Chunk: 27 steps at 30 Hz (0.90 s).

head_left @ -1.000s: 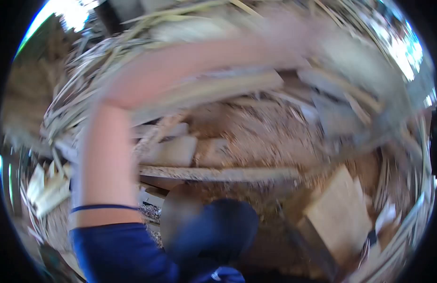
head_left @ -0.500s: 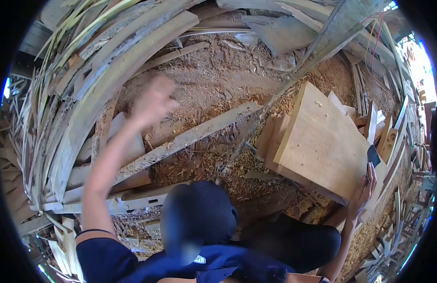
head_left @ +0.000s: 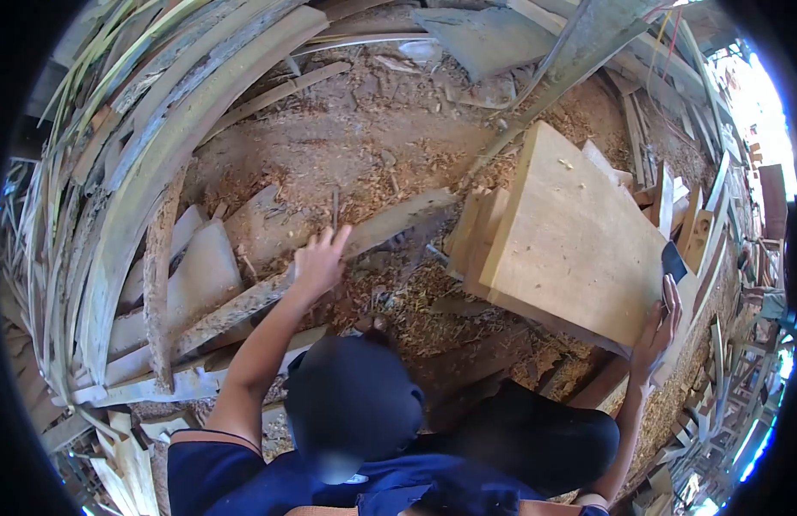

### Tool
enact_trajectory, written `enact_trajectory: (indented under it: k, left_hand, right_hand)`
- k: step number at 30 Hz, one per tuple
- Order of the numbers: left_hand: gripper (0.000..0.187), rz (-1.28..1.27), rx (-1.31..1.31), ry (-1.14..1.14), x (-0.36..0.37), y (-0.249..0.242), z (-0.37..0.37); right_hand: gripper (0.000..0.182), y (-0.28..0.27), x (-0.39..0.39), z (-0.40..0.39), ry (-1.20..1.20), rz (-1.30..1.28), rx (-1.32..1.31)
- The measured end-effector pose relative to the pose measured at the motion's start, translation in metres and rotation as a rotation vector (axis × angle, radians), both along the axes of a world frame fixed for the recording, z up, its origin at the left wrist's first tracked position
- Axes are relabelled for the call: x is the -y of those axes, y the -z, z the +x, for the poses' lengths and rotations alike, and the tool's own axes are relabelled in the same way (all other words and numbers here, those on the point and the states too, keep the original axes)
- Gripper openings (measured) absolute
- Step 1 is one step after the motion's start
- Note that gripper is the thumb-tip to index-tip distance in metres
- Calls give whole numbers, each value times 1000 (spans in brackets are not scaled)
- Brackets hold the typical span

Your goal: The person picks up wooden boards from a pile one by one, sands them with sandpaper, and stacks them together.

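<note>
My left hand (head_left: 321, 261) is over a long rough-edged plank (head_left: 398, 222) on the ground, its fingers spread and apparently holding nothing. Just beyond the fingertips a thin dark stick (head_left: 335, 206) shows. A thick pale wooden slab (head_left: 579, 236) lies tilted at the right, on top of other wood pieces (head_left: 476, 228). Against the slab's right edge my right hand (head_left: 655, 334) lies flat, fingers stretched out. Near those fingertips is a small dark flat piece (head_left: 673, 261), whose kind I cannot make out.
Long curved boards (head_left: 192, 129) are stacked at the left. A slanting post (head_left: 579, 60) stands beyond the slab. A narrow rough strip (head_left: 160, 284) lies across planks at the left. Wood shavings cover the ground, and offcuts (head_left: 695, 228) crowd the right.
My left hand has come down and to the right, from above the ground at the left to the long plank. The rough strip at the left now lies across the planks. My right hand stays at the slab.
</note>
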<state>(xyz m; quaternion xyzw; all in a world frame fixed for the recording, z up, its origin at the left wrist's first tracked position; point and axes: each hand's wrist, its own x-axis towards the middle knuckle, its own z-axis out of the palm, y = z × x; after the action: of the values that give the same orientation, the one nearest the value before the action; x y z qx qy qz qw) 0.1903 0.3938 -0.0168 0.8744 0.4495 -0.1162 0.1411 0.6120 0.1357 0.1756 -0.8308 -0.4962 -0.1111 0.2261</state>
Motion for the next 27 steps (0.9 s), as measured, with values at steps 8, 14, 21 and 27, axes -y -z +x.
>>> enact_trajectory:
  k: [8, 14, 21, 27]
  left_hand:
    - [70, 120, 23, -135, -14, -52, -79]
    - [69, 68, 51, -157, -17, -62, -88]
    - [60, 228, 428, -63, -94, -52, 49]
    - [57, 203, 446, -167, -184, -64, 160]
  right_hand:
    - [36, 14, 10, 13, -8, -23, 24]
    - [38, 0, -8, -8, -87, 54, 79]
    - [41, -8, -10, -12, -42, 56, 80]
    - [37, 58, 67, 109, 141, -44, -15]
